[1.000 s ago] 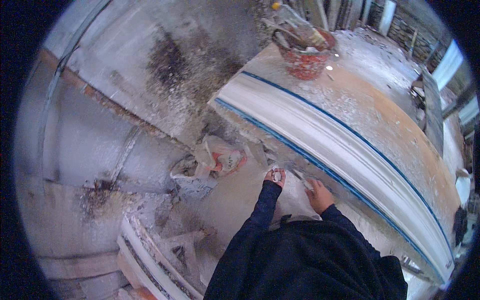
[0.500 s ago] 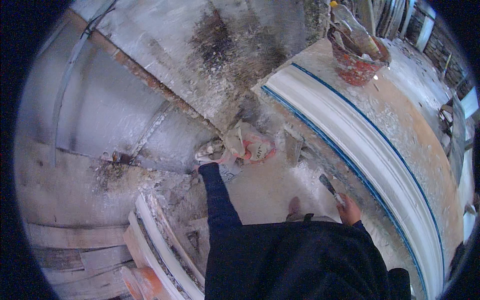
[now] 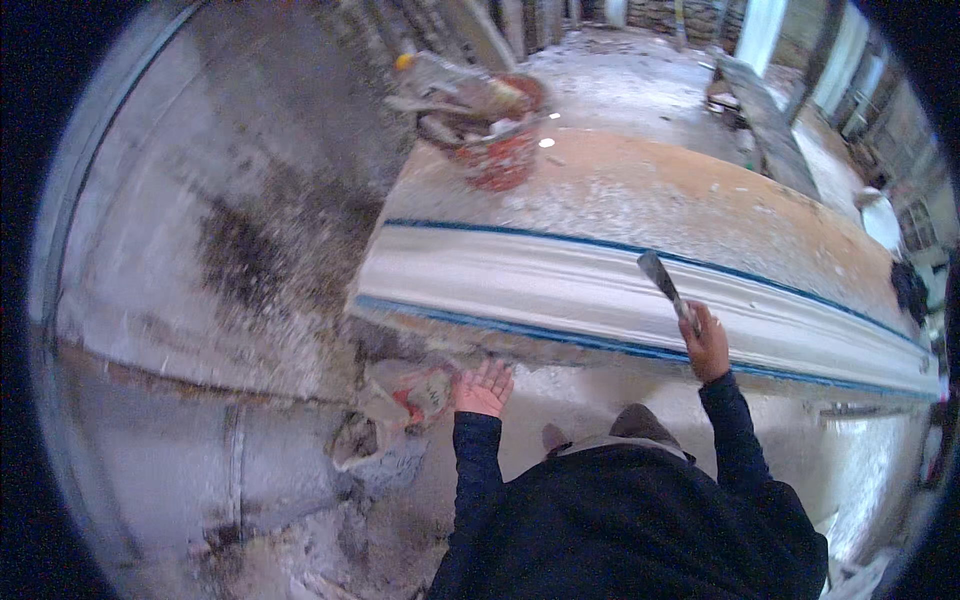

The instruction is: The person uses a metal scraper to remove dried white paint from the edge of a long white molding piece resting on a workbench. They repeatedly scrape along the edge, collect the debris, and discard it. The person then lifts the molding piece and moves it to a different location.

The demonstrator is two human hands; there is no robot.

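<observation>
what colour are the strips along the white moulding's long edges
Blue: both strips along the white moulding, as the head view shows.

On my feed, a wide tan board [image 3: 690, 165] serves as the bench, and along its near side I see a long white moulding [image 3: 560, 272] edged by two blue strips [image 3: 500, 232]. Behind it, white crumbs [image 3: 600, 208] litter the board, and a red bucket [image 3: 500, 165] stands near the left end. Below, the pale, dusty floor [image 3: 560, 395] bears a crumpled bag [image 3: 385, 400].
</observation>
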